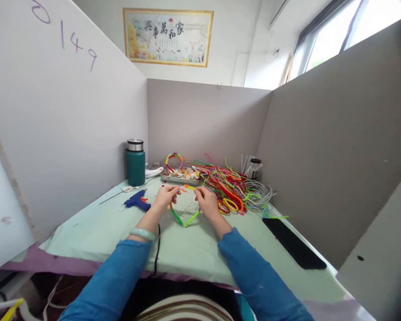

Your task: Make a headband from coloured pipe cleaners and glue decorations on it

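Note:
Both hands hold a headband wrapped in coloured pipe cleaner (pixel 183 218) above the pale green table cover (pixel 87 232). My left hand (pixel 165 198) pinches its upper left part. My right hand (pixel 207 200) is closed on the upper right part, near an orange and yellow stretch. The band's green ends hang down toward me between the hands. A jade bangle sits on my left wrist.
A blue glue gun (pixel 137 201) lies left of my hands, its black cord running toward me. Behind stand a green flask (pixel 135 162), a metal tray (pixel 180 176) with a finished headband, and a heap of coloured pipe cleaners (pixel 232 187). A black phone (pixel 294 243) lies at right.

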The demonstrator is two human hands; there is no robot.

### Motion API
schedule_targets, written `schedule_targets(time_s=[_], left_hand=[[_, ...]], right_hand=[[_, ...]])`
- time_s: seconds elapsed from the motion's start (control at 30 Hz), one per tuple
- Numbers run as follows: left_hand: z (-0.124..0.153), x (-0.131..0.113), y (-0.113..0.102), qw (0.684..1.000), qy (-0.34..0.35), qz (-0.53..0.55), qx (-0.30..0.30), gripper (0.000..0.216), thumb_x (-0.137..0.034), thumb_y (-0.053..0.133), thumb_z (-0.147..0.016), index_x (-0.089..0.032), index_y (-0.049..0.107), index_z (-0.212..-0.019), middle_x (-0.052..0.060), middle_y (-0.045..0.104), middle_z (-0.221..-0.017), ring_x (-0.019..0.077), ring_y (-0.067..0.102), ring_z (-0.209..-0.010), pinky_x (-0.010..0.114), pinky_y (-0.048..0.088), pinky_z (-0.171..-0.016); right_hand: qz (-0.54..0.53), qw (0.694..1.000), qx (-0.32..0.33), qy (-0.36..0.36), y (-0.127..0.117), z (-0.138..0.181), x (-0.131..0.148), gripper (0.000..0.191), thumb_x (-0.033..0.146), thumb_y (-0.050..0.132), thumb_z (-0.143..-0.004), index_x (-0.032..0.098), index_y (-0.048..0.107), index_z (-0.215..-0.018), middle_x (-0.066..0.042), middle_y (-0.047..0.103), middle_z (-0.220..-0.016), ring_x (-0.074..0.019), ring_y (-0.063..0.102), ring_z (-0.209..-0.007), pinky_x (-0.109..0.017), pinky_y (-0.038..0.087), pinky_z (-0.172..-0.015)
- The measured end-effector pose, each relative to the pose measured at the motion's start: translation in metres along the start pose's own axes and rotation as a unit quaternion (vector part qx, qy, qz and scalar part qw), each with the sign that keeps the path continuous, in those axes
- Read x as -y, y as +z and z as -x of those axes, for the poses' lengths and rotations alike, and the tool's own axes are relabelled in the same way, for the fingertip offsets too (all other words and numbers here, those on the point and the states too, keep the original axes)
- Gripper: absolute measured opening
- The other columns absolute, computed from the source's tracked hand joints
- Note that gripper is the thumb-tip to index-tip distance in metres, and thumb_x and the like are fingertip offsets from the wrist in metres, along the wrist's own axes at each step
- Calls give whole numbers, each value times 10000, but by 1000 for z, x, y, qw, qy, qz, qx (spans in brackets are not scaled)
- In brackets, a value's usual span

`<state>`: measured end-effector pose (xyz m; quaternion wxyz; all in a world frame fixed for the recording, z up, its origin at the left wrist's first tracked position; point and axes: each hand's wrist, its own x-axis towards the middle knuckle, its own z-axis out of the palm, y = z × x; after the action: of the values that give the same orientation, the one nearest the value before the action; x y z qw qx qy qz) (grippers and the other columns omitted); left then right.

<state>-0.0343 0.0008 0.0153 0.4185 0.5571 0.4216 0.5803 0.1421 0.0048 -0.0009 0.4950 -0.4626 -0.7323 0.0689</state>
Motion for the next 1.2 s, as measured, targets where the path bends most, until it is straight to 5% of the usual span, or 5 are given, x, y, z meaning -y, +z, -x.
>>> schedule_targets(time_s=[0.23,0.6,0.83,1.0,1.2], left_hand=[[-4,3,-3,998,-20,50,-12,321,-391,694,-571,-100,594,-663,-5,542,-543,39,384,-381,193,318,-365],[-4,2,-6,994,-57,93,-4,316,-349,737,-560,-116,543,-650,-66,433,-489,2,268,-327,171,200,-328],[-8,-28,-64,965,12,224,-139,281,-248,747,-544,-126,511,-636,-76,437,-486,0,277,-323,163,200,-318],[5,-50,-110,937,50,266,-219,168,-184,690,-627,-126,536,-665,-82,404,-467,2,280,-341,151,219,-328],[22,-53,-133,928,64,275,-243,154,-187,682,-619,-110,557,-666,-58,442,-487,3,290,-333,156,233,-320]], right_hand=[[-98,993,9,59,1,-3,-4,447,462,349,-867,168,582,-625,4,605,-559,-104,531,-505,-204,365,-532],[-118,990,40,70,10,-3,-17,401,453,375,-848,165,614,-706,7,606,-580,-102,517,-468,-208,365,-506],[87,990,115,8,33,-29,-10,285,301,405,-851,180,661,-818,-37,675,-775,-128,572,-681,-209,342,-586],[221,947,225,-58,78,-57,15,268,265,421,-842,202,672,-911,-65,665,-958,-173,580,-857,-231,356,-656],[291,906,275,-136,130,-77,34,305,178,400,-846,194,613,-1064,-99,600,-1094,-191,514,-1016,-249,367,-780]])
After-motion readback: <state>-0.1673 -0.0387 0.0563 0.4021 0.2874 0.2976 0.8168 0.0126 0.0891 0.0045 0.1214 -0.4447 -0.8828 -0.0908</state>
